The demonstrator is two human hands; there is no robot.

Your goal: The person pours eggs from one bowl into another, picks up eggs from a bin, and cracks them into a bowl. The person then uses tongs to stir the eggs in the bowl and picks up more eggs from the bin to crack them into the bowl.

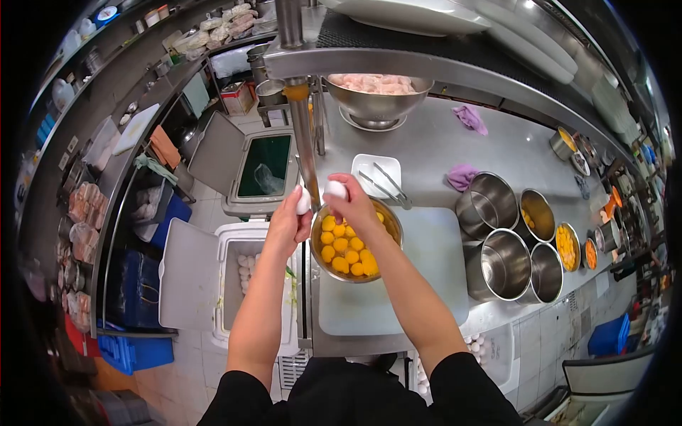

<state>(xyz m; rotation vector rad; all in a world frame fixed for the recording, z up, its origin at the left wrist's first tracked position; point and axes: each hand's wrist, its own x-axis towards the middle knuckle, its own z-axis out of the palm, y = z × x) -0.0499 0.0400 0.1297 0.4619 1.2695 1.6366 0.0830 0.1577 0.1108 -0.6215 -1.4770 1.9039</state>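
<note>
My left hand is closed around a white egg, out over the gap between the bin and the counter edge. In my right hand is another white egg, held in the fingertips above the bowl's far rim. Below both hands, a steel bowl holds many whole yolks in clear egg white. The bowl rests at the left end of a pale cutting board. Behind it, metal tongs lie across a square white dish.
An open white bin with eggshells stands left of the counter, a grey bin behind it. Several steel pots line the right side. Under the steel shelf sits a large bowl of raw meat. Purple cloths lie nearby.
</note>
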